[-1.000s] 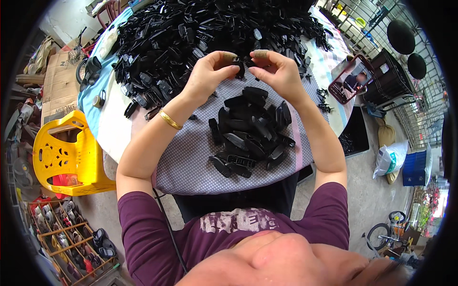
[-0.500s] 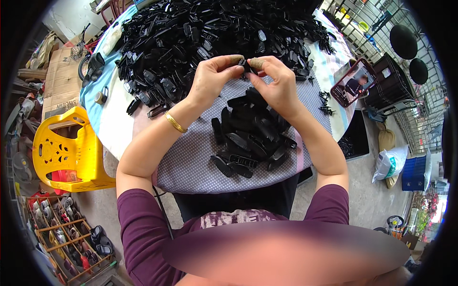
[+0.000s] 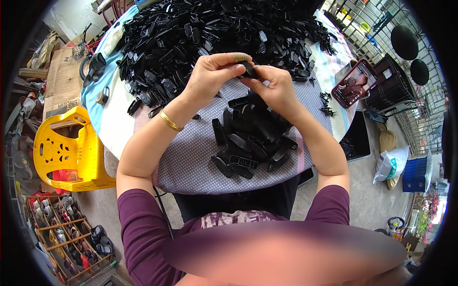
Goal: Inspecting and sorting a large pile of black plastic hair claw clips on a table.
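Observation:
A small black plastic piece [image 3: 250, 71], oval and clip-like, is held between both hands over the table. My left hand [image 3: 214, 76] pinches its left side between thumb and index finger; a tan wrap covers that fingertip. On its right side, my right hand [image 3: 274, 89] grips it with thumb and curled fingers. Just below the hands lies a small heap of similar black plastic pieces [image 3: 253, 138] on the dotted cloth. A far larger pile of such pieces [image 3: 191, 38] covers the back of the table. The held piece's finer details are hidden by my fingers.
Right of the hands, a phone [image 3: 355, 84] stands tilted beside a few small black parts [image 3: 326, 104]. The round table's dotted cloth [image 3: 186, 167] reaches toward my body. A yellow plastic chair [image 3: 86, 152] stands at the left, and a black bin [image 3: 389, 81] at the right.
The black piece has turned and shows more of its surface between my hands. My right fingers have curled in and shifted slightly down; my left hand has moved little.

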A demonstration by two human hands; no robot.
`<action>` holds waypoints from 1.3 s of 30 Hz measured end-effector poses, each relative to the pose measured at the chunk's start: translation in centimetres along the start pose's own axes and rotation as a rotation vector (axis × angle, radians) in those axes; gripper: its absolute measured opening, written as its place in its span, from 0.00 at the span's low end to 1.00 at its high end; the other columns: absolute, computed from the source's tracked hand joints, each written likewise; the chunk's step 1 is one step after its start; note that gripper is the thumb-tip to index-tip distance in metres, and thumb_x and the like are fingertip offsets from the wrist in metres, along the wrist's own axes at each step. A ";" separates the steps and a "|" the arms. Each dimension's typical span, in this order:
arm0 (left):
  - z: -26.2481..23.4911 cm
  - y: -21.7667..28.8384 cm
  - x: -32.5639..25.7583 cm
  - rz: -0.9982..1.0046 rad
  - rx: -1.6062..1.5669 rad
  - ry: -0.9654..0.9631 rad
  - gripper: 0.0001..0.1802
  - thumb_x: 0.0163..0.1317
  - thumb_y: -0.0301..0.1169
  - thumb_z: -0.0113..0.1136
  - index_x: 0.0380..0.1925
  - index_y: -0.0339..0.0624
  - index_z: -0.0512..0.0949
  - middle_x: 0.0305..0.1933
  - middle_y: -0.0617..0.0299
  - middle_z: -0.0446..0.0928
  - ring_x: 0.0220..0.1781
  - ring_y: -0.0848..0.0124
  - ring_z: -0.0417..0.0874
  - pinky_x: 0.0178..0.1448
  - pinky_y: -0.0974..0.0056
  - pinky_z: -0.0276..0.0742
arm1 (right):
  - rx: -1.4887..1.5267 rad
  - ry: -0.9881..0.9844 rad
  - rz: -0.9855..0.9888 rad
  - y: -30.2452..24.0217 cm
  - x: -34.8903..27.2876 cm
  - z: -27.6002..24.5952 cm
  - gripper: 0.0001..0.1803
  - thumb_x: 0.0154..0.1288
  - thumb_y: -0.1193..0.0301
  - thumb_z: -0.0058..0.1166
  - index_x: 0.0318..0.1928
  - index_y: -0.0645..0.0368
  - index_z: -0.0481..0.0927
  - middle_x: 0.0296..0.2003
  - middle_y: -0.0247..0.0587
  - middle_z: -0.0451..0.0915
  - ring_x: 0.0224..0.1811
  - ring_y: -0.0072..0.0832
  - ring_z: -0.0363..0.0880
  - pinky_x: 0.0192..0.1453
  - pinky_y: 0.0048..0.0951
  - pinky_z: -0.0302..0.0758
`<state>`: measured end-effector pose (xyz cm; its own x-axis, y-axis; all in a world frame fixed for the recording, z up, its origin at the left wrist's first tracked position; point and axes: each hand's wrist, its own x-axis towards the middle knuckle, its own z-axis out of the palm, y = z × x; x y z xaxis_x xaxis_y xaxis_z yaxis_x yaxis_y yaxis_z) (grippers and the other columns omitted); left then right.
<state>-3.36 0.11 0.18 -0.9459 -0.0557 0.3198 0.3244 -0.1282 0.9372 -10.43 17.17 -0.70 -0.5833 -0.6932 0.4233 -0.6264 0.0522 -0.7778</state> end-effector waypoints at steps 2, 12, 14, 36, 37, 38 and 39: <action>0.0 0.2 0.0 0.011 0.035 -0.016 0.14 0.58 0.23 0.59 0.45 0.35 0.78 0.41 0.56 0.81 0.44 0.71 0.80 0.54 0.68 0.74 | -0.137 0.047 -0.075 -0.1 -0.2 0.1 0.12 0.54 0.72 0.63 0.39 0.65 0.80 0.30 0.37 0.80 0.30 0.20 0.76 0.36 0.22 0.73; 3.0 4.4 -2.0 0.166 0.710 -0.353 0.22 0.47 0.23 0.66 0.46 0.42 0.79 0.32 0.60 0.81 0.31 0.74 0.80 0.38 0.68 0.77 | -0.190 -0.171 0.011 5.0 3.7 -0.7 0.21 0.51 0.58 0.62 0.44 0.56 0.81 0.36 0.43 0.81 0.35 0.31 0.80 0.40 0.29 0.76; 4.9 4.0 -3.6 0.235 0.877 -0.497 0.22 0.44 0.27 0.68 0.43 0.43 0.78 0.32 0.59 0.78 0.34 0.64 0.79 0.41 0.64 0.76 | -0.307 -0.139 -0.007 5.1 4.1 0.6 0.21 0.49 0.56 0.62 0.41 0.56 0.82 0.34 0.43 0.82 0.33 0.36 0.80 0.39 0.31 0.76; -1.2 1.5 -2.0 -0.107 1.922 -0.341 0.09 0.42 0.29 0.64 0.26 0.39 0.79 0.32 0.60 0.75 0.42 0.61 0.74 0.45 0.60 0.71 | -0.239 -0.278 0.176 5.1 1.6 -1.6 0.20 0.50 0.71 0.56 0.45 0.65 0.79 0.39 0.43 0.81 0.39 0.26 0.80 0.47 0.26 0.75; -1.3 1.3 -2.2 -0.101 1.920 -0.346 0.09 0.42 0.29 0.64 0.26 0.39 0.79 0.32 0.60 0.75 0.42 0.61 0.74 0.45 0.60 0.71 | -0.241 -0.272 0.180 5.1 1.5 -1.4 0.20 0.50 0.71 0.56 0.45 0.65 0.79 0.39 0.43 0.81 0.39 0.26 0.80 0.47 0.26 0.75; -1.4 1.1 -2.3 -0.048 1.850 -0.285 0.08 0.43 0.28 0.62 0.26 0.40 0.77 0.31 0.60 0.74 0.42 0.61 0.73 0.46 0.60 0.71 | -0.245 -0.184 0.094 5.0 1.5 -1.0 0.19 0.50 0.71 0.57 0.45 0.65 0.79 0.39 0.43 0.81 0.39 0.27 0.80 0.47 0.26 0.75; -1.5 1.1 -2.3 0.004 1.779 -0.226 0.08 0.43 0.26 0.60 0.27 0.40 0.76 0.31 0.59 0.74 0.42 0.61 0.73 0.46 0.60 0.71 | -0.250 -0.096 0.007 4.8 1.5 -0.7 0.19 0.51 0.70 0.57 0.44 0.66 0.79 0.39 0.44 0.80 0.39 0.27 0.80 0.47 0.26 0.76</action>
<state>-0.82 -1.35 0.23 -0.9777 0.0890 0.1902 0.0703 0.9922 -0.1030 -14.70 16.94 -3.48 -0.5440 -0.7567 0.3627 -0.7376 0.2251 -0.6366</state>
